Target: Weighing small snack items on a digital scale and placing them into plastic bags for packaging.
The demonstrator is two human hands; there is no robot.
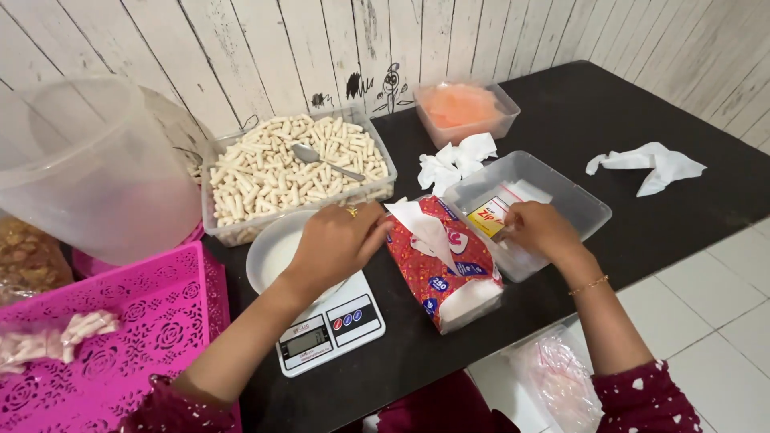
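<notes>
Now L hand [337,240] rests loosely curled over white bowl [273,252] on scale [333,325], fingertips at red tissue pack [445,273]. R hand [539,230] pinches bag packet [491,215] in clear tub [561,196] beside pack.

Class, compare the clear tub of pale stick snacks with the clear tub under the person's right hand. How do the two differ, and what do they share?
The snack tub is heaped with pale sticks and holds a metal spoon; the tub under the right hand holds only flat packets of bags. The snack tub sits by the wall, untouched; the other tub sits near the table's front edge with fingers reaching in. Both are clear, rectangular and lidless.
</notes>
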